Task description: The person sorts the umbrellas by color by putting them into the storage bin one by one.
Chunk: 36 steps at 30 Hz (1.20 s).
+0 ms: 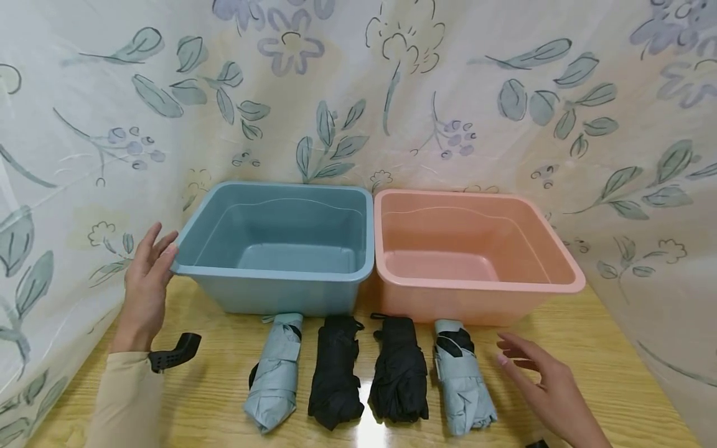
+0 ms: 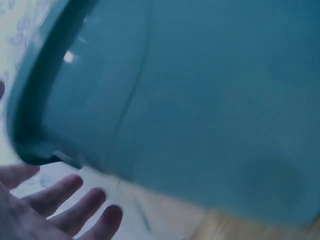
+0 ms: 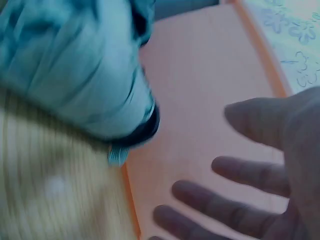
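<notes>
A blue plastic bin (image 1: 280, 274) stands at the back left, with a pink one (image 1: 482, 286) close to its right. My left hand (image 1: 147, 274) is at the blue bin's left rim, fingers extended; the left wrist view shows the fingers spread near that rim. In front of the bins lie folded umbrellas in a row: a grey one (image 1: 274, 373), a black one (image 1: 336, 376), a second black one (image 1: 399, 373) and another grey one (image 1: 463, 386). My right hand (image 1: 540, 382), fingers loosely extended and holding nothing, hovers right of the right-hand grey umbrella.
The wooden tabletop (image 1: 207, 398) carries everything. A floral cloth (image 1: 336, 93) hangs behind the bins and along both sides. A black strap piece (image 1: 176, 353) sticks out from my left wrist.
</notes>
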Each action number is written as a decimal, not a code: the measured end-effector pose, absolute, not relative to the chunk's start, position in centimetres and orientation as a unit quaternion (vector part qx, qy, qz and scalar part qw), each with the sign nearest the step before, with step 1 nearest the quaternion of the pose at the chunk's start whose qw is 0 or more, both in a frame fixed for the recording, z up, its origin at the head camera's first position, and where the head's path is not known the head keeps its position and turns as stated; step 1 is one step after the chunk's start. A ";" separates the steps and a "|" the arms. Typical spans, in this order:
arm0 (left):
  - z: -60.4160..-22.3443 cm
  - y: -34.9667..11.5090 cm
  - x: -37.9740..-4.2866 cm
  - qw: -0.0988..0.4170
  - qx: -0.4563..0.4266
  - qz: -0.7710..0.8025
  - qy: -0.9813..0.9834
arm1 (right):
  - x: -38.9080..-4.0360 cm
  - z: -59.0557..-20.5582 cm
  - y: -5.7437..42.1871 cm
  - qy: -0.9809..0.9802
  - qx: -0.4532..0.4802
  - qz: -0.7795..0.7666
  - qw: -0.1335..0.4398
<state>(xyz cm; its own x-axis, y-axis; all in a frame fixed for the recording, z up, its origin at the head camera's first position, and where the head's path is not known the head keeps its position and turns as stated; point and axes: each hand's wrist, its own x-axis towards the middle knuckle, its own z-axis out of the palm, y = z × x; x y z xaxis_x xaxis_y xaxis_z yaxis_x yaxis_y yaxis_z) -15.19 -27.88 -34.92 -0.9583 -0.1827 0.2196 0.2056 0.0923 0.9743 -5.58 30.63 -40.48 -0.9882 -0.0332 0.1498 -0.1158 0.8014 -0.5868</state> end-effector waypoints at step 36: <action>-36.7 -27.2 -16.5 0.117 -0.011 -0.680 -0.724 | -9.0 -40.5 26.9 -0.890 0.180 0.382 -0.172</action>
